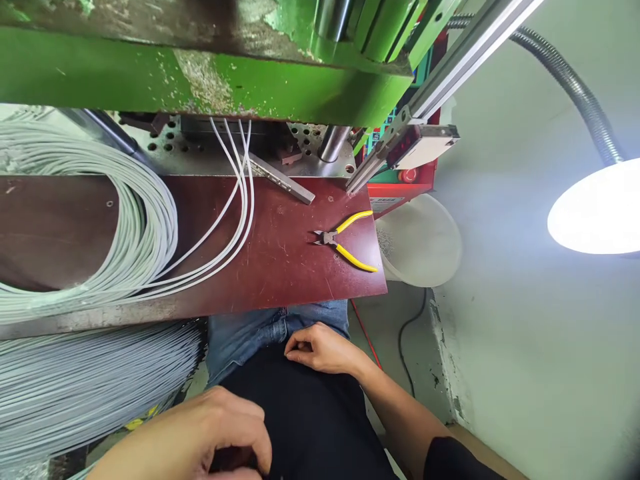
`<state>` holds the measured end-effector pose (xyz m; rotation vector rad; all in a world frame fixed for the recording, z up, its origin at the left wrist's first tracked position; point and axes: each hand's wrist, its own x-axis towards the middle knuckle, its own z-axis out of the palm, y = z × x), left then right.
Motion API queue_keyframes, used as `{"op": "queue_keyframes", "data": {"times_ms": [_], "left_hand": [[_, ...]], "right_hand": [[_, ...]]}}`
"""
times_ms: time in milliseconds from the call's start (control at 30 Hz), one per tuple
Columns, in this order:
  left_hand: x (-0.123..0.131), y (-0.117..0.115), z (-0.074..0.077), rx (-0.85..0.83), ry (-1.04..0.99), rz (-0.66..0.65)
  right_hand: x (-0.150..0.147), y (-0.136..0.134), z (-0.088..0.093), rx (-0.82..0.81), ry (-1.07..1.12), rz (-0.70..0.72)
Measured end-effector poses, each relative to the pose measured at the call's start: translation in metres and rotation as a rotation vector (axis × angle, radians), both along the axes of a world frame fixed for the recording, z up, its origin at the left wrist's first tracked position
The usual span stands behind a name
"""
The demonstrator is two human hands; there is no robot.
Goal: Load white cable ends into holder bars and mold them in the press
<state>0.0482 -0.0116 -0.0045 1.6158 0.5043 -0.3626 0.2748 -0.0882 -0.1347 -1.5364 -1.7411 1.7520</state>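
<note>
My left hand hangs over the front of my black shirt, low in the view. Its fingers are curled in; the fingertips run into the bottom edge, so what they hold, if anything, is hidden. Resting on my lap by the jeans, my right hand has its fingers loosely bent and thumb against them, with nothing visible in the grasp. Cutting pliers with yellow handles lie with spread jaws on the brown-red bench top, beyond my right hand. Neither hand touches them.
A coil of white cable covers the bench's left side; several strands run under the green press. A metal bar lies beneath it. Cut lengths are bundled lower left. A white bucket and bright lamp are right.
</note>
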Motion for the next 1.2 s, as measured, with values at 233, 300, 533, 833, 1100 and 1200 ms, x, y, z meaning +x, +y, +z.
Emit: {"op": "queue_keyframes", "data": {"times_ms": [233, 300, 533, 833, 1100, 1200], "left_hand": [[0.012, -0.004, -0.010, 0.013, 0.005, -0.042], [0.016, -0.004, -0.013, -0.034, -0.045, -0.091], [0.021, -0.014, -0.025, -0.121, -0.121, -0.130], [0.011, 0.002, -0.021, -0.003, -0.080, -0.050], [0.025, -0.011, -0.029, -0.020, -0.115, -0.119], [0.025, 0.004, -0.021, -0.009, -0.052, 0.014]], "right_hand": [[0.002, 0.000, -0.015, -0.069, -0.006, 0.101], [0.002, -0.001, -0.020, -0.088, 0.016, 0.099], [0.020, -0.002, -0.027, -0.064, -0.028, -0.135], [0.132, -0.052, -0.029, -0.028, -0.651, -0.669], [0.136, -0.065, -0.005, -0.054, -0.702, -0.678], [0.104, -0.052, 0.030, -0.032, -0.435, -0.608]]}}
